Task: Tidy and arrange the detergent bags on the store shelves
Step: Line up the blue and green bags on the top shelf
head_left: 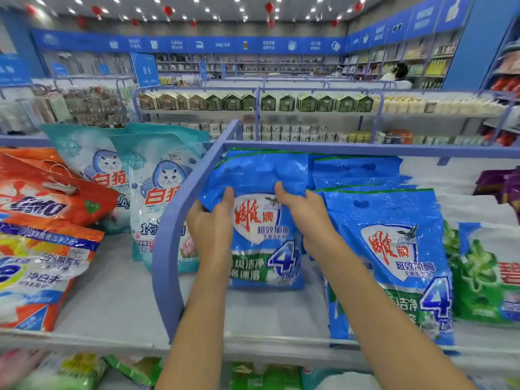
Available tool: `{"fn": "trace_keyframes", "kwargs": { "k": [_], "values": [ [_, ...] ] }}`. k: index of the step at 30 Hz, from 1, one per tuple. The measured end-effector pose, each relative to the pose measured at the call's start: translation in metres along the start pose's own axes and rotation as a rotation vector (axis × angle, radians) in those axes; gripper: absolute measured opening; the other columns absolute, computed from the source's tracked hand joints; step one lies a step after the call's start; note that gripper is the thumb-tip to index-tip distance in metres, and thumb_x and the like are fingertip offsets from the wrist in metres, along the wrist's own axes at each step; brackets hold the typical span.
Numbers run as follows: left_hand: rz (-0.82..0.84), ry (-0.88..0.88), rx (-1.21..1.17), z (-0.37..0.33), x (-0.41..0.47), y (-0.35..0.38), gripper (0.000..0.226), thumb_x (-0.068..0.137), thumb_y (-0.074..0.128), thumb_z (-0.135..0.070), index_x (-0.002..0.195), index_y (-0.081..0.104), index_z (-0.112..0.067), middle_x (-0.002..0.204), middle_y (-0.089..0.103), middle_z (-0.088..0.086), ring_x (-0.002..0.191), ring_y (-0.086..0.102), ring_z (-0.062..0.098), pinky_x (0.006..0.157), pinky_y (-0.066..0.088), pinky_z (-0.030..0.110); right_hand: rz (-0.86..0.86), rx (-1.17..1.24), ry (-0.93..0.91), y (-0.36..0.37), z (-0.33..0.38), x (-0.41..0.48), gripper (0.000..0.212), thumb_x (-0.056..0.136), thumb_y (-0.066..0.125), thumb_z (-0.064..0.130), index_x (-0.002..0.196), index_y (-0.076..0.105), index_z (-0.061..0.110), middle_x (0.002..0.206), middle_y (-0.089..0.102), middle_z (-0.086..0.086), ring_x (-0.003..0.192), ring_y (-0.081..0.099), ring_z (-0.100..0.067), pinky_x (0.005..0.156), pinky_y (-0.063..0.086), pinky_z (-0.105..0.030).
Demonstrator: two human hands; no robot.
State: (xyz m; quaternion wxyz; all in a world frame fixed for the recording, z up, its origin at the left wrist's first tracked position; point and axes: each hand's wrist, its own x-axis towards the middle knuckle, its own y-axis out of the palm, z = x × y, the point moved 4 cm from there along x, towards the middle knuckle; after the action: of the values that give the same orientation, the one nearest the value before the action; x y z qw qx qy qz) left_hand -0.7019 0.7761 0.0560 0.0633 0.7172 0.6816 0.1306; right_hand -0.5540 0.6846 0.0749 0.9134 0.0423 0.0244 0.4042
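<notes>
Up on the pale grey shelf (112,299), just right of its lilac divider (180,204), the left hand (209,220) and right hand (304,218) grip the sides of an upright blue bag (261,229), with blue-signed store shelving (253,112) and red lanterns (269,7) behind.

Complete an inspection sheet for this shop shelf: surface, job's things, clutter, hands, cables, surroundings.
Surface: pale shelf board split by a blue divider rail.
Job's things: held blue bag, top folded forward; second blue bag stands to its right; rear blue bags stacked behind; cat-logo bags and orange bags left of the rail; green bag far right.
Clutter: nothing seen.
Hands: left hand and right hand each grip the held blue bag's folded top.
Cables: nothing seen.
Surroundings: stocked store shelves behind; a person far back.
</notes>
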Motion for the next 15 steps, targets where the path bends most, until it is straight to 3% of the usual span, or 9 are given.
{"fn": "trace_keyframes", "kwargs": {
  "k": [1, 2, 4, 6, 9, 12, 15],
  "values": [
    [0.005, 0.022, -0.017, -0.001, 0.006, 0.007, 0.025, 0.085, 0.08, -0.027, 0.108, 0.072, -0.02, 0.1, 0.078, -0.001, 0.091, 0.076, 0.019, 0.076, 0.061, 0.04, -0.027, 0.024, 0.002, -0.001, 0.009, 0.001, 0.012, 0.096, 0.071, 0.033, 0.092, 0.062, 0.026, 0.087, 0.068, 0.017, 0.091, 0.07, -0.012, 0.063, 0.055, -0.019],
    [0.014, 0.037, -0.029, -0.002, 0.012, 0.015, 0.022, 0.085, 0.081, -0.023, 0.104, 0.072, -0.017, 0.097, 0.078, 0.0, 0.087, 0.076, 0.017, 0.072, 0.06, 0.037, -0.055, 0.044, 0.02, -0.005, 0.011, 0.011, 0.014, 0.096, 0.071, 0.033, 0.097, 0.063, 0.022, 0.095, 0.068, 0.015, 0.097, 0.068, -0.017, 0.075, 0.058, -0.026],
    [0.006, 0.041, -0.024, -0.004, 0.022, 0.028, 0.017, 0.083, 0.084, -0.026, 0.087, 0.069, -0.019, 0.085, 0.075, 0.002, 0.075, 0.073, 0.019, 0.067, 0.059, 0.036, -0.107, 0.063, 0.045, -0.012, 0.013, 0.029, 0.025, 0.096, 0.07, 0.034, 0.111, 0.06, 0.016, 0.104, 0.059, 0.016, 0.099, 0.061, -0.016, 0.094, 0.049, -0.041],
    [-0.038, 0.019, -0.015, -0.001, 0.032, 0.033, 0.026, 0.079, 0.086, -0.034, 0.077, 0.063, -0.021, 0.08, 0.071, 0.002, 0.075, 0.07, 0.021, 0.075, 0.06, 0.04, -0.13, 0.03, 0.042, -0.017, 0.012, 0.047, 0.024, 0.097, 0.068, 0.038, 0.103, 0.057, 0.017, 0.092, 0.056, 0.008, 0.088, 0.054, -0.019, 0.084, 0.04, -0.038],
    [-0.077, -0.01, -0.05, 0.008, 0.046, 0.037, 0.043, 0.074, 0.087, -0.045, 0.079, 0.064, -0.009, 0.08, 0.067, 0.003, 0.073, 0.065, 0.018, 0.083, 0.059, 0.049, -0.195, 0.073, 0.033, -0.025, 0.006, 0.068, 0.039, 0.092, 0.071, 0.046, 0.089, 0.049, 0.014, 0.089, 0.046, -0.003, 0.083, 0.042, -0.02, 0.073, 0.032, -0.037],
    [-0.107, -0.016, -0.117, 0.012, 0.05, 0.039, 0.033, 0.076, 0.087, -0.042, 0.073, 0.065, -0.018, 0.084, 0.071, 0.005, 0.08, 0.068, 0.02, 0.088, 0.058, 0.052, -0.216, 0.128, 0.027, -0.027, -0.005, 0.082, 0.042, 0.082, 0.075, 0.051, 0.089, 0.052, 0.017, 0.089, 0.051, -0.008, 0.08, 0.046, -0.021, 0.071, 0.037, -0.039],
    [-0.103, 0.009, -0.14, 0.012, 0.051, 0.04, 0.025, 0.08, 0.086, -0.035, 0.071, 0.067, -0.02, 0.083, 0.076, 0.004, 0.085, 0.074, 0.022, 0.087, 0.06, 0.05, -0.232, 0.118, 0.051, -0.029, -0.007, 0.078, 0.062, 0.079, 0.076, 0.05, 0.095, 0.059, -0.008, 0.104, 0.07, -0.028, 0.08, 0.063, -0.032, 0.075, 0.051, -0.044]
  ]
}}
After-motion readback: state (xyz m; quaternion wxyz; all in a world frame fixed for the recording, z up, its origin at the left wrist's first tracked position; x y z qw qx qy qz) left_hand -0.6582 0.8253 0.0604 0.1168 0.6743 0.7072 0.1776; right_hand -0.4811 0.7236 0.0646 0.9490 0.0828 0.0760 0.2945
